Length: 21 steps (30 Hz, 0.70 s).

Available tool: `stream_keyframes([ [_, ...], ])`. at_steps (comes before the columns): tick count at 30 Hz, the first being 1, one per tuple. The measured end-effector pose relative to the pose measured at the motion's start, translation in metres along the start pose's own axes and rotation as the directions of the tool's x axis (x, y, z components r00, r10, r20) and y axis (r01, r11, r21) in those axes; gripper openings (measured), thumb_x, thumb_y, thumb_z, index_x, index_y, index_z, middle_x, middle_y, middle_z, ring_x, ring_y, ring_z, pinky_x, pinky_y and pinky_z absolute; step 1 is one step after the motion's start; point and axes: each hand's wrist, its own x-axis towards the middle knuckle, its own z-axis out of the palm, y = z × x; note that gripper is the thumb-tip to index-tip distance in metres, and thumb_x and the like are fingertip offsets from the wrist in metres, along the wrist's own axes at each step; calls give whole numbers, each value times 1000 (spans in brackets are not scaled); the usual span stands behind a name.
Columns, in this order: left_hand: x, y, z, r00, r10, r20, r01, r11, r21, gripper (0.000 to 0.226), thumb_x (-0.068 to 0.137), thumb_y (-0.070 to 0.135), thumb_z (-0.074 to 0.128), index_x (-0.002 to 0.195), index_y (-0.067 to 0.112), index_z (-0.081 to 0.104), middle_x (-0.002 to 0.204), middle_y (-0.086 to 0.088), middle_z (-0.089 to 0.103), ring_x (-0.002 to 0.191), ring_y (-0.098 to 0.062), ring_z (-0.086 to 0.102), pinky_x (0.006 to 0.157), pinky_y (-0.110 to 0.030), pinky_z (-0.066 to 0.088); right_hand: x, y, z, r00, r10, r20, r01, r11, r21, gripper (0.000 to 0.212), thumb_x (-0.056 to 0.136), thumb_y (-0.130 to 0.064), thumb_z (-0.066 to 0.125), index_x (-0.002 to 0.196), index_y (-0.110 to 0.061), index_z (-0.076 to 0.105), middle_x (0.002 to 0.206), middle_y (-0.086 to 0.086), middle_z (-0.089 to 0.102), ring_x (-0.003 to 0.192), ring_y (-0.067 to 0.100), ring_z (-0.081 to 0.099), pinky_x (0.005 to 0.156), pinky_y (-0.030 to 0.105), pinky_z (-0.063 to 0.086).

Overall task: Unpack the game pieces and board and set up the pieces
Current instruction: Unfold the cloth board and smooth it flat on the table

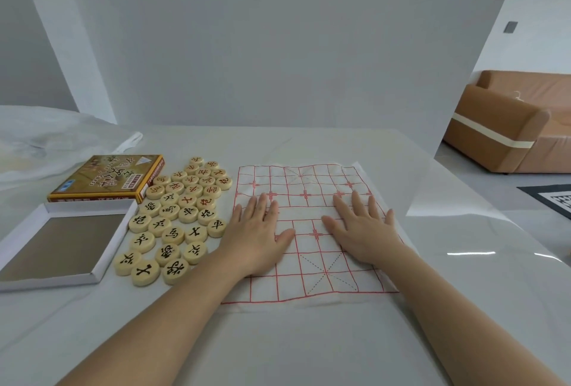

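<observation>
While the pieces (179, 219) wait alongside, left hand (258, 231) and right hand (360, 231) flat, fingers spread, empty, on the board (312, 287)

both bare forearms reached forward from the bottom edge of the view, angled slightly inward toward each other. the left hand (258, 232) lay flat, palm down, fingers spread and extended away from the body, the thumb splayed out to the right. the right hand (361, 229) lay flat in the same way, palm down, fingers fanned apart, its thumb pointing left toward the other hand. the two hands were near each other but apart, neither one curled around anything. both wrists were straight and low.
</observation>
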Motion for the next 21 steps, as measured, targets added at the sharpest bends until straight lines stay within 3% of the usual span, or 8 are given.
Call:
stream_keyframes([
  [9, -6, -2, -1, 999, 43, -9, -44, 997, -66, 72, 95, 57, 12, 152, 16, -3, 159, -5, -14, 145, -19, -16, 118, -44, -6, 2, 3, 0, 1000, 24, 8, -24, 999, -46, 69, 90, -69, 5, 152, -39, -3, 163, -1, -8, 149, 31, -9, 116, 61, -1],
  [12, -15, -7, -15, 986, 77, -149, -101, 982, -161, 60, 98, 43, 26, 150, 15, 16, 160, -2, 9, 146, -16, 4, 120, -40, 1, 0, 4, -4, 999, 37, 8, -36, 999, -33, 70, 90, -70, 6, 152, -39, -4, 163, 0, -8, 149, 32, -11, 116, 62, -2],
  [14, -25, -20, -28, 943, 47, -331, -108, 980, -170, 47, 97, 33, 37, 141, 18, 39, 148, 3, 37, 137, -14, 29, 117, -37, 17, -4, 0, -11, 999, 30, -33, -30, 1000, -4, 68, 92, -68, 11, 152, -37, -3, 163, 1, -8, 149, 31, -11, 116, 61, -3],
  [16, -38, -40, -38, 897, -26, -441, -43, 989, -144, 34, 93, 30, 47, 125, 23, 54, 128, 8, 52, 121, -14, 45, 106, -36, 28, -10, -12, -17, 995, -22, -95, 23, 1000, 13, 67, 95, -64, 18, 153, -35, 1, 163, 1, -6, 149, 31, -9, 116, 59, -2],
  [18, -52, -61, -43, 884, -91, -458, 45, 993, -109, 24, 88, 34, 52, 110, 26, 57, 112, 10, 53, 108, -14, 48, 97, -37, 32, -18, -35, -22, 984, -121, -132, 128, 991, 47, 64, 97, -59, 28, 153, -32, 10, 163, 1, 2, 150, 29, -3, 117, 57, -1],
  [21, -64, -86, -43, 904, -163, -395, 150, 987, -64, 22, 83, 45, 52, 99, 30, 53, 101, 12, 49, 103, -13, 48, 91, -37, 33, -27, -80, -23, 942, -303, -147, 319, 942, 103, 56, 96, -49, 41, 147, -29, 30, 159, -1, 23, 147, 21, 18, 119, 52, 9],
])
